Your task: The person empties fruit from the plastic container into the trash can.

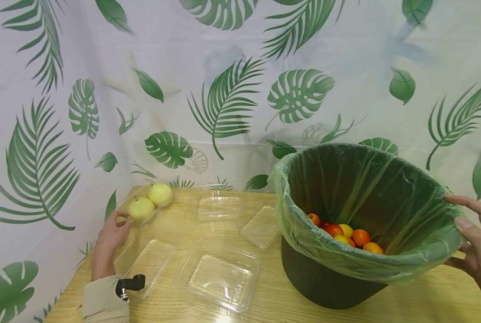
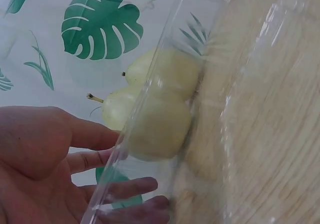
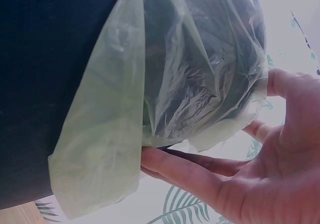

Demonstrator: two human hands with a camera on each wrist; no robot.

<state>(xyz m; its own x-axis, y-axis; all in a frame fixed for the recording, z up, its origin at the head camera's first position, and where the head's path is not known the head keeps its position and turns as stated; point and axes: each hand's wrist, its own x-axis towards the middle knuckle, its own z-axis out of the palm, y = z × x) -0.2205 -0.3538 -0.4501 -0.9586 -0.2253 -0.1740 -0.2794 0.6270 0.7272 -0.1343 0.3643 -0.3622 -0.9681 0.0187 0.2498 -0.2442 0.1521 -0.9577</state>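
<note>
My left hand [image 1: 113, 233] is at the left of the table, beside two pale yellow-green pears [image 1: 141, 209] with stems. In the left wrist view, its thumb and forefinger pinch the edge of a clear plastic box [image 2: 145, 88], and other fingers show through the plastic. The pears appear behind the clear wall there. My right hand [image 1: 480, 244] grips the right rim of a black bin [image 1: 325, 278], with a thin green bag [image 1: 369, 264] folded over that rim. Several red, orange and yellow round fruits [image 1: 360, 237] lie inside the bag. The bin leans toward me.
Several clear plastic boxes stand on the wooden table [image 1: 167, 309]: a large box [image 1: 220, 278] in the middle, a narrow box [image 1: 149, 264] near my left forearm, and others behind. A leaf-patterned sheet [image 1: 232, 170] hangs along the back and left edges.
</note>
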